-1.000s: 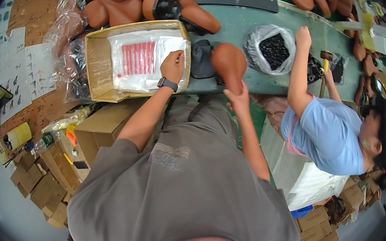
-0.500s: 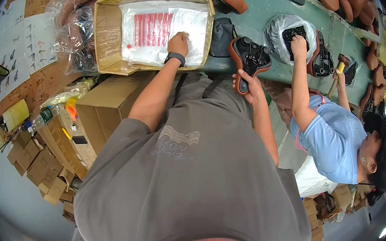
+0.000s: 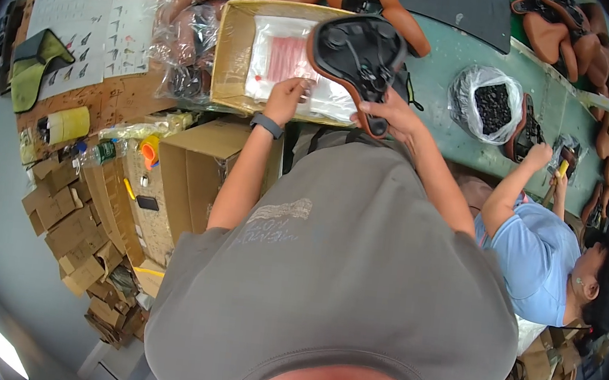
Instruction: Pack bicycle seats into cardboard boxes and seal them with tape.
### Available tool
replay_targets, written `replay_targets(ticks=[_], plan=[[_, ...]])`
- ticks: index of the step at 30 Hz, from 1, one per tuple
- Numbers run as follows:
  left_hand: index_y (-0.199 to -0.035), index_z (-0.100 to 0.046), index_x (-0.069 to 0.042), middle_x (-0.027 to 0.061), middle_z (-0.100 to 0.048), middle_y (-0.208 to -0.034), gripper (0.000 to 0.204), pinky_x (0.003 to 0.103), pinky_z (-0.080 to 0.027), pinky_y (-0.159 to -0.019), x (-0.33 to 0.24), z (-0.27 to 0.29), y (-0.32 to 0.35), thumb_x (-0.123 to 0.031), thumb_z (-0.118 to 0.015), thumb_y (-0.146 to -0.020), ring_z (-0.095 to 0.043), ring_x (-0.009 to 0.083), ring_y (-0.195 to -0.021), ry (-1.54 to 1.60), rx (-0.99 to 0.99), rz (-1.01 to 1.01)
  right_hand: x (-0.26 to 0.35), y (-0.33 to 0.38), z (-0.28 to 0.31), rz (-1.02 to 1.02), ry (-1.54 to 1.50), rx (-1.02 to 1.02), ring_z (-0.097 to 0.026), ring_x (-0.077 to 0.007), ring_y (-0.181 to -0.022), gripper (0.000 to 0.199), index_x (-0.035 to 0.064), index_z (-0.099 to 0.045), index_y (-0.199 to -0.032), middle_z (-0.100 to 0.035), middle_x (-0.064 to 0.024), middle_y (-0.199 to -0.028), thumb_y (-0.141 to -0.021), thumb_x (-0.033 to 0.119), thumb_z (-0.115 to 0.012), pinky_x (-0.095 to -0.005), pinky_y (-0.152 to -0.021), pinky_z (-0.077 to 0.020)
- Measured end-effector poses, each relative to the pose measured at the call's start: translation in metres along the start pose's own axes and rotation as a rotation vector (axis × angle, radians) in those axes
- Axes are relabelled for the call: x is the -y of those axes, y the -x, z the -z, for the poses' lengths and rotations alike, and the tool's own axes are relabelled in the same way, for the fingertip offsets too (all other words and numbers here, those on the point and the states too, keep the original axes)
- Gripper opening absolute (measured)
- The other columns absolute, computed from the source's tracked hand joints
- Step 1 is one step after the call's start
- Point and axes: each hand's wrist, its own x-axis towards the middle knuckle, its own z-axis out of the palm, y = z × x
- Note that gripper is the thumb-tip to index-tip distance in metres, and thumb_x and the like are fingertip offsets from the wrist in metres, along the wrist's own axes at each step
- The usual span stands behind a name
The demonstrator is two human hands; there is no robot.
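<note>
My right hand grips a brown bicycle saddle by its narrow nose. The saddle's black underside with its frame faces up, and its wide end overlaps the right part of an open carton. In that carton lies white plastic wrapping with a bundle of thin pinkish-red strips on it. Over the carton's near side my left hand, with a dark wristband, has its fingers pinched together. Something small may be between the fingertips, too small to make out.
At right, a co-worker in blue holds a yellow-headed hammer beside another saddle. A plastic bag of small black parts stands on the green bench. Plastic-wrapped brown saddles lie left of the carton; a cardboard box stands below.
My right hand has raised the saddle leftward to the carton. My left hand has drawn back from the strips toward the carton's near side. The co-worker's hand has left the bag of black parts.
</note>
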Motion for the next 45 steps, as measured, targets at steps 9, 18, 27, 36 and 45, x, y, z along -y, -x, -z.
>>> replay_targets(ticks=[9,18,27,36,45], plan=[[-0.13,-0.071,0.003,0.0092,-0.08,-0.117,0.032,0.032,-0.066,-0.093,-0.041,-0.036,0.096,-0.022,-0.057,-0.118,-0.078,0.0158,-0.106,0.506,0.028,0.181,0.006,-0.042,-0.049,-0.308,-0.089,0.009,-0.078,-0.0218,-0.084,0.041,0.0009,-0.062,-0.131,-0.076,-0.0119,-0.103,-0.102,0.022,-0.081,-0.0365,-0.075,-0.0687],[-0.136,-0.068,0.002,0.0128,-0.078,-0.126,0.032,0.038,-0.063,-0.103,-0.086,-0.022,0.108,-0.022,-0.058,-0.118,-0.075,0.0206,-0.119,1.013,0.092,0.156,0.041,-0.01,-0.072,-0.112,-0.078,0.018,-0.078,-0.0221,-0.086,0.036,0.0017,-0.06,-0.132,-0.074,-0.0122,-0.102,-0.103,0.013,-0.079,-0.0368,-0.074,-0.0685],[-0.119,-0.071,-0.009,0.0017,-0.076,-0.111,0.016,0.03,-0.059,-0.079,-0.135,0.069,0.057,-0.02,-0.062,-0.113,-0.07,0.0105,-0.099,1.257,-0.075,0.111,0.06,0.021,-0.055,0.234,-0.205,0.02,-0.063,-0.0263,-0.085,0.059,-0.0018,-0.056,-0.137,-0.062,-0.0117,-0.107,-0.095,0.027,-0.086,-0.0415,-0.076,-0.054],[-0.119,-0.085,-0.006,0.0051,-0.066,-0.083,0.02,0.034,-0.048,-0.062,-0.26,0.042,-0.026,-0.015,-0.079,-0.102,-0.061,0.0184,-0.069,0.023,-0.051,-0.91,0.087,-0.045,-0.093,0.264,1.369,-0.53,-0.074,-0.0527,-0.108,0.111,0.0074,-0.017,-0.176,-0.075,-0.0265,-0.131,-0.087,0.005,-0.084,-0.0553,-0.09,-0.0593],[-0.121,-0.081,-0.002,0.0108,-0.081,-0.108,0.023,0.033,-0.058,-0.082,-0.304,0.205,-0.076,-0.008,-0.063,-0.109,-0.07,0.0205,-0.087,0.154,-0.256,-0.963,0.171,-0.174,-0.071,-0.031,0.111,0.072,-0.077,-0.0251,-0.096,0.064,0.0002,-0.056,-0.151,-0.076,-0.0156,-0.123,-0.108,0.044,-0.073,-0.0373,-0.084,-0.0632]])
